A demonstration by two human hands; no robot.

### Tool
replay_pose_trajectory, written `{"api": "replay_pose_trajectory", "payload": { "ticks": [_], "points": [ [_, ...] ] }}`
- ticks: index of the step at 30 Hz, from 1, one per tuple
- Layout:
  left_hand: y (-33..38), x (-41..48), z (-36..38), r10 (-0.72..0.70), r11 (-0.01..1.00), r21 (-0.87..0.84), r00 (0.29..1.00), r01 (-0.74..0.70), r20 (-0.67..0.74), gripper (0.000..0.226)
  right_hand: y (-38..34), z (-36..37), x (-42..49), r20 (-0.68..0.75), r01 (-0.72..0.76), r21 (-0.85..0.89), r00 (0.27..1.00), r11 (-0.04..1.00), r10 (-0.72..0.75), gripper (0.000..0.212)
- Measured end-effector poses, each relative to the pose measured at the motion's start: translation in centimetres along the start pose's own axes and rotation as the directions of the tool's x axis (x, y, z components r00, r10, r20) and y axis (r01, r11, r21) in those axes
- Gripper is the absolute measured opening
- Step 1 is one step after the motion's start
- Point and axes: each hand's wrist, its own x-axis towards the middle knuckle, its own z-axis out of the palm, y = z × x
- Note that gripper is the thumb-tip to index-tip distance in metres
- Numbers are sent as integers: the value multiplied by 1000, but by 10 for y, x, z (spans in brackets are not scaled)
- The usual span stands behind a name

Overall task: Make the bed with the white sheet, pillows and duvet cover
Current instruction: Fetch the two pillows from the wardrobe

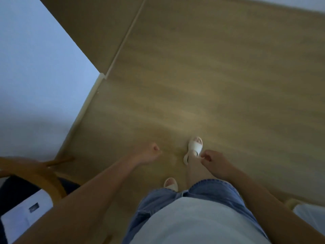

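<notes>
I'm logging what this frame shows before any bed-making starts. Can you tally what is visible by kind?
Hands: 2, the left hand and the right hand, both loosely curled and holding nothing
White sandals: 2, one forward, one back
Wooden chair: 1
White paper on the chair: 1
Total: 6
No bed, sheet, pillow or duvet cover can be made out.

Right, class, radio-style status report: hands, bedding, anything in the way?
Left hand and right hand both loosely curled, holding nothing. No sheet, pillows or duvet cover identifiable. Wooden chair at left; floor ahead.
</notes>
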Motion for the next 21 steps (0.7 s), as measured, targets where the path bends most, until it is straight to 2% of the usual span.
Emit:
{"api": "replay_pose_trajectory", "payload": {
  "ticks": [1,3,7,11,13,15,21],
  "points": [
    [8,17,-13,9,998,59,1000,-10,11,11,-8,-15,17,5,-2,-7,1000,1000,2,26],
    [22,46,-34,-1,990,141,1000,-3,22,17,-22,-47,56,48,11,-37,999,999,-9,27],
    [47,97,-78,-41,988,149,996,29,77,32,-58,-130,142,115,48,-134,993,990,-33,31],
    [66,145,-146,-129,985,-111,991,130,20,34,-109,-219,233,149,123,-267,985,956,-85,28],
    [68,166,-188,-227,934,-286,974,212,-18,18,-139,-254,272,185,149,-299,978,942,-96,28],
    [63,187,-229,-282,879,-421,956,223,-82,13,-172,-281,310,201,174,-308,973,935,-114,28],
    [33,254,-361,-316,798,-572,940,190,-130,13,-292,-324,427,200,211,-309,968,927,-154,29]
  ]
}}
